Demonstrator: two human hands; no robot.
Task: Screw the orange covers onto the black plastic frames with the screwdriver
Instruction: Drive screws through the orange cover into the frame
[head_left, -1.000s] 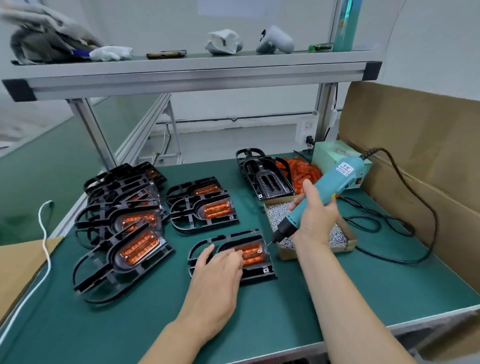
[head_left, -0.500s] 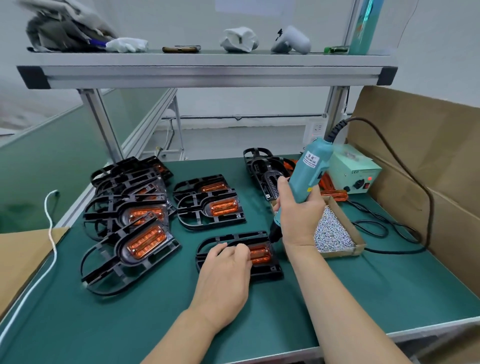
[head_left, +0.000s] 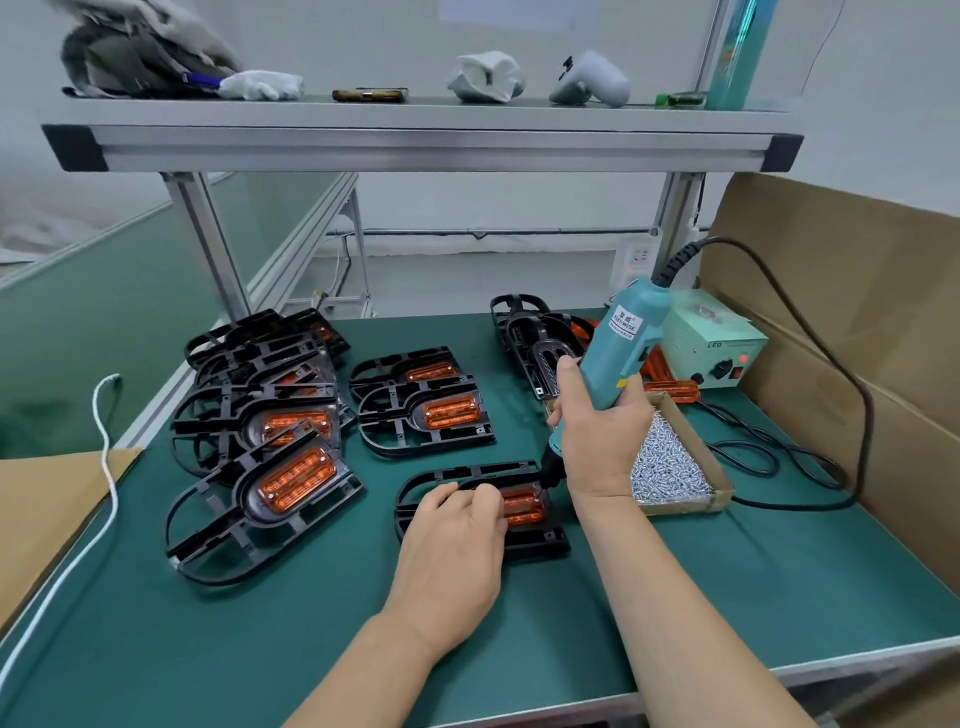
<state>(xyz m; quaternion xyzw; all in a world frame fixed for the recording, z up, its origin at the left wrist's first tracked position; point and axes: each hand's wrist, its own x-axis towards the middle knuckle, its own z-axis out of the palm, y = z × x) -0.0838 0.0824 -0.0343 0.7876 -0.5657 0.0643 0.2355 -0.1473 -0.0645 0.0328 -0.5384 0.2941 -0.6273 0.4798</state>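
Green-matted workbench (head_left: 805, 571) fills the lower view; aluminium shelf (head_left: 415, 148) spans twelve o'clock on two posts; pale wall (head_left: 467, 208) behind; cardboard panel (head_left: 857, 291) at three o'clock

We're seeing left hand (head_left: 452, 551) and right hand (head_left: 597, 441) bare; both forearms showing bare right down to frame edge.
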